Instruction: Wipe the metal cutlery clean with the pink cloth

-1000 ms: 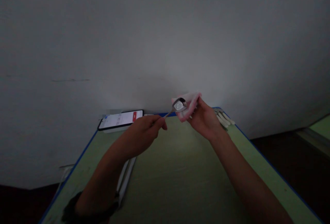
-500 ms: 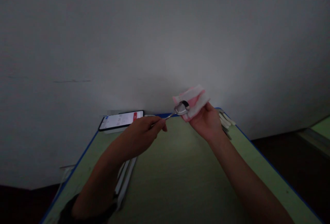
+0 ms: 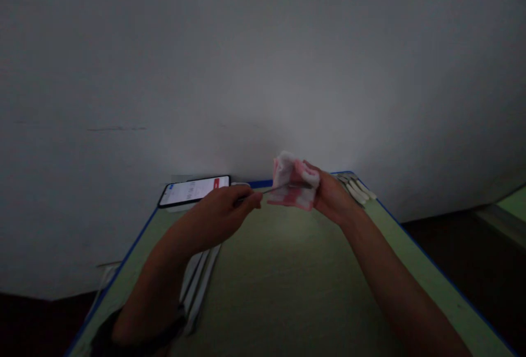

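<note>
My left hand [image 3: 230, 203] is closed round the handle of a metal spoon [image 3: 269, 190], held sideways above the table. The spoon's bowl lies in the folds of a pink and white cloth [image 3: 290, 195] and is mostly hidden there. Gripping that cloth from the right is my right hand [image 3: 331, 192], its fingers partly covered by the fabric. The two hands are a short way apart, joined by the spoon and cloth.
A phone [image 3: 193, 191] with a lit screen lies at the table's back left. Several white-handled utensils [image 3: 357, 187] rest at the back right. Under my left forearm are long pale strips [image 3: 201, 285]. The blue-edged table [image 3: 287, 285] meets a grey wall [image 3: 263, 61].
My right hand has folded the cloth over the spoon's bowl, which was showing on top of it before. The left hand keeps its hold with little movement.
</note>
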Available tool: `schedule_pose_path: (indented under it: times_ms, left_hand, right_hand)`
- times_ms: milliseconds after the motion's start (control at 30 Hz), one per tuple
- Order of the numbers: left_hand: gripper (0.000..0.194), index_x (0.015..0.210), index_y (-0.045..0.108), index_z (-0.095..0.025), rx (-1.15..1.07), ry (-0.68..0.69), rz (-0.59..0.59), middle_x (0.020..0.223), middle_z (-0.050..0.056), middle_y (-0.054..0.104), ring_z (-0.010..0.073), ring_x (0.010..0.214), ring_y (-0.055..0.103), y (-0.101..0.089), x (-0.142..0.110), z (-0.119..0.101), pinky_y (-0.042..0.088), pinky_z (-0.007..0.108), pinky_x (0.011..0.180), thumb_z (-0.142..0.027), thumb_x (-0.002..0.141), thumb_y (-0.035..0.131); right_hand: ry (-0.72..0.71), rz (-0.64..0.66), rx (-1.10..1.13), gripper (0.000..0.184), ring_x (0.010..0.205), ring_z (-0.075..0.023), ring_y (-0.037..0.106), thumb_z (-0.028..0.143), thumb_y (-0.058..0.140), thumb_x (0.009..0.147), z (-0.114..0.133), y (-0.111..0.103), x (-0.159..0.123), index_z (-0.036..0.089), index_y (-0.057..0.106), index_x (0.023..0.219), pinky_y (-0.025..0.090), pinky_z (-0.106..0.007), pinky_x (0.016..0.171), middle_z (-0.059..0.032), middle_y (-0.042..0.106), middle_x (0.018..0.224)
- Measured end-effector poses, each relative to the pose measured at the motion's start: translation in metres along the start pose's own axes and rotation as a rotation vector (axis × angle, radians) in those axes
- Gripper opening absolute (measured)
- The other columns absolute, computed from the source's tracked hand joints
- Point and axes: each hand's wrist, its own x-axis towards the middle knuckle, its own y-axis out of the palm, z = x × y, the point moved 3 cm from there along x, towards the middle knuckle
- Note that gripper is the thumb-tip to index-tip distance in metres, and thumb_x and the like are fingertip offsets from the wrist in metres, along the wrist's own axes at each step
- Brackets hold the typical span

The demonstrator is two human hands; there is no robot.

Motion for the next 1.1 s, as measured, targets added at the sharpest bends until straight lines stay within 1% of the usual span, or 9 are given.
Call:
schedule_pose_path:
  times_ms: [167, 267, 367, 500, 600, 667, 800, 933, 1100]
  left_hand:
    - [0.034, 0.082, 0.056, -0.018, -0.035, 0.039, 0.055, 0.068, 0.000, 0.057, 0.0132, 0.060, 0.052, 0.000, -0.005, -0.002, 0.034, 0.023, 0.057, -0.041, 0.087, 0.032]
    - [0.032, 0.082, 0.057, -0.019, -0.042, 0.051, 0.090, 0.066, -0.001, 0.056, 0.0127, 0.058, 0.051, 0.000, -0.006, -0.002, 0.033, 0.023, 0.055, -0.040, 0.086, 0.033]
    - [0.031, 0.078, 0.057, -0.018, -0.051, 0.059, 0.082, 0.066, 0.000, 0.057, 0.0128, 0.060, 0.051, 0.001, -0.004, -0.003, 0.033, 0.023, 0.057, -0.037, 0.086, 0.033]
    - [0.033, 0.077, 0.060, -0.017, -0.064, 0.032, 0.020, 0.069, 0.000, 0.059, 0.0134, 0.063, 0.053, 0.000, -0.001, -0.006, 0.035, 0.023, 0.059, -0.035, 0.085, 0.033]
    - [0.035, 0.073, 0.062, -0.017, -0.053, 0.004, -0.009, 0.068, 0.001, 0.060, 0.0139, 0.063, 0.053, -0.001, -0.001, -0.009, 0.036, 0.024, 0.059, -0.035, 0.084, 0.033]
    - [0.034, 0.072, 0.062, -0.017, -0.039, -0.001, -0.027, 0.065, 0.000, 0.060, 0.0132, 0.060, 0.052, -0.004, -0.002, -0.011, 0.035, 0.023, 0.058, -0.035, 0.083, 0.035]
    - [0.033, 0.071, 0.063, -0.019, -0.023, 0.017, -0.069, 0.060, -0.002, 0.058, 0.0112, 0.054, 0.048, -0.007, -0.003, -0.014, 0.033, 0.022, 0.054, -0.034, 0.082, 0.036]
    - [0.033, 0.071, 0.062, -0.019, -0.017, 0.055, -0.082, 0.058, -0.003, 0.057, 0.0101, 0.052, 0.047, -0.006, -0.003, -0.015, 0.032, 0.021, 0.053, -0.035, 0.084, 0.036]
    - [0.033, 0.072, 0.061, -0.018, -0.030, 0.097, -0.071, 0.058, -0.003, 0.054, 0.0096, 0.053, 0.047, -0.009, -0.006, -0.016, 0.032, 0.021, 0.054, -0.034, 0.085, 0.036]
  right_hand:
    - [-0.104, -0.083, -0.232, 0.020, 0.065, -0.0107, 0.054, 0.035, 0.057, 0.075, 0.009, -0.015, -0.001, 0.018, 0.066, 0.082, 0.042, -0.021, 0.057, 0.0003, 0.064, 0.076]
    - [-0.237, -0.128, -0.367, 0.024, 0.068, -0.0118, 0.055, 0.036, 0.052, 0.078, 0.023, -0.013, -0.006, 0.021, 0.065, 0.091, 0.043, -0.023, 0.060, 0.0001, 0.065, 0.081]
    - [-0.350, -0.009, -0.614, 0.026, 0.081, -0.0141, 0.058, 0.033, 0.048, 0.081, 0.031, 0.000, -0.014, 0.025, 0.063, 0.100, 0.044, -0.028, 0.072, -0.0005, 0.065, 0.095]
    - [-0.414, 0.244, -1.024, 0.026, 0.087, -0.0164, 0.058, 0.030, 0.046, 0.083, 0.017, 0.016, -0.017, 0.025, 0.062, 0.103, 0.042, -0.032, 0.078, -0.0032, 0.065, 0.098]
    - [-0.442, 0.298, -1.185, 0.029, 0.089, -0.0178, 0.057, 0.034, 0.047, 0.083, 0.004, 0.018, -0.016, 0.024, 0.059, 0.108, 0.041, -0.032, 0.078, -0.0057, 0.064, 0.100]
    - [-0.465, 0.315, -1.235, 0.031, 0.090, -0.0177, 0.056, 0.037, 0.045, 0.084, 0.003, 0.018, -0.015, 0.023, 0.058, 0.108, 0.040, -0.031, 0.078, -0.0067, 0.063, 0.101]
    - [-0.514, 0.315, -1.293, 0.028, 0.080, -0.0165, 0.054, 0.038, 0.044, 0.085, 0.009, 0.020, -0.017, 0.021, 0.061, 0.099, 0.038, -0.029, 0.073, -0.0063, 0.063, 0.089]
    - [-0.518, 0.315, -1.282, 0.024, 0.077, -0.0161, 0.052, 0.037, 0.045, 0.084, 0.016, 0.021, -0.017, 0.022, 0.062, 0.095, 0.037, -0.028, 0.071, -0.0050, 0.062, 0.085]
    - [-0.508, 0.331, -1.246, 0.026, 0.079, -0.0156, 0.054, 0.037, 0.046, 0.084, 0.022, 0.018, -0.018, 0.022, 0.062, 0.097, 0.038, -0.028, 0.071, -0.0042, 0.062, 0.085]
